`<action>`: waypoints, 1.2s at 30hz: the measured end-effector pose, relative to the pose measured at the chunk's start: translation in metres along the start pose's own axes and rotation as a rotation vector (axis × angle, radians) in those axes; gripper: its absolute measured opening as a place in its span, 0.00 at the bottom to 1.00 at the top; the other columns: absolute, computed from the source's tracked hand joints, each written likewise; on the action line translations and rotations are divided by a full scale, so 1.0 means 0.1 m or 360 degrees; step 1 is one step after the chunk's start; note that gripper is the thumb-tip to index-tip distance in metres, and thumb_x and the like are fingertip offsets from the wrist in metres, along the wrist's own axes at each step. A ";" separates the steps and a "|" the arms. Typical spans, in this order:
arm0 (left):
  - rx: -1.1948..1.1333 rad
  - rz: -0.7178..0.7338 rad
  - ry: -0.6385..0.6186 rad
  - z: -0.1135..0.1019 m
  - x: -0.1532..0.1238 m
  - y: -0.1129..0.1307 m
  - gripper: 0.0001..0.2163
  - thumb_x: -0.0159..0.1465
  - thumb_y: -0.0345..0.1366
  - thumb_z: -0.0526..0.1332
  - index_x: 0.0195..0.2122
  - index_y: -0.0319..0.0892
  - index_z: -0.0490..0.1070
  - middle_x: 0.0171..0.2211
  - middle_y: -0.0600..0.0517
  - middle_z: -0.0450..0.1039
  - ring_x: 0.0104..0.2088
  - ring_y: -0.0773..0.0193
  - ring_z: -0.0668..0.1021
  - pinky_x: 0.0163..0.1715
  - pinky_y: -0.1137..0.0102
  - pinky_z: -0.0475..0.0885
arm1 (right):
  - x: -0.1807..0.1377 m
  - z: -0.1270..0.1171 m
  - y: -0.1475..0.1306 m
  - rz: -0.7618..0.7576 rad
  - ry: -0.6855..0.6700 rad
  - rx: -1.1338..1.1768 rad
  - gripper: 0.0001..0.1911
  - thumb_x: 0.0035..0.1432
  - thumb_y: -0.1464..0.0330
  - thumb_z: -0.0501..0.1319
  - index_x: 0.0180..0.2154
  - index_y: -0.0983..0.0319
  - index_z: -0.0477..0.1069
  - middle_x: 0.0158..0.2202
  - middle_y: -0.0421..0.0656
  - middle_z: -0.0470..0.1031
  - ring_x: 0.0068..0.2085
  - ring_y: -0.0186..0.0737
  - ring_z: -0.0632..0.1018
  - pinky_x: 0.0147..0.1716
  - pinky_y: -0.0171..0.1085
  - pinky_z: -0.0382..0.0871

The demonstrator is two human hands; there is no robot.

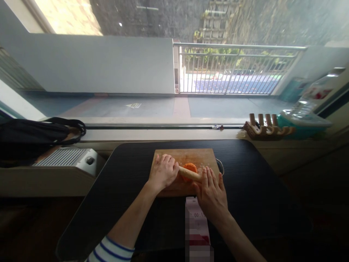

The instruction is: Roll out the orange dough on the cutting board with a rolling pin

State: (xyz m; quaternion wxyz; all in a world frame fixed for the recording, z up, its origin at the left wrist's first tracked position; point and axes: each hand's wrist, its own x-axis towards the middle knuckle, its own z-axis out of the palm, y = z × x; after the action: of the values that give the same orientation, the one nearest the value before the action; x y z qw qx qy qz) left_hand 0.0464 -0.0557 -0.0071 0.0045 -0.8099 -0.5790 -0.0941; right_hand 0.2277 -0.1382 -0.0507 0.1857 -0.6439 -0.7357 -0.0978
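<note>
A wooden cutting board [188, 155] lies on a dark table [131, 189] below the window. On it is a flat orange lump [190, 167], with a pale wooden rolling pin [190, 174] lying across it. My left hand [163, 171] is closed over the pin's left end. My right hand [211, 193] rests on the pin's right end with its fingers stretched flat.
A small white device [196, 225] with a digital readout sits at the near edge, just behind my right wrist. A black bag [32, 138] and a grey heater [68, 158] are at the left. A wooden rack [265, 127] and a plastic bottle [308, 105] are on the sill at the right.
</note>
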 end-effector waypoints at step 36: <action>0.0103 -0.0126 0.0136 0.04 0.04 0.10 0.21 0.67 0.42 0.43 0.33 0.41 0.74 0.37 0.46 0.76 0.41 0.54 0.74 0.42 0.60 0.67 | 0.42 -0.16 0.31 -0.0161 -0.0259 0.0286 0.15 0.64 0.57 0.53 0.41 0.58 0.72 0.41 0.42 0.77 0.46 0.41 0.73 0.48 0.40 0.59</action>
State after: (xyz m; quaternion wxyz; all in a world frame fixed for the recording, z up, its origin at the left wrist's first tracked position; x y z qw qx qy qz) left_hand 0.0579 -0.0545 -0.0093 0.0515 -0.7810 -0.6126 -0.1100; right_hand 0.2565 -0.1016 -0.0226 0.1772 -0.5926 -0.7857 0.0120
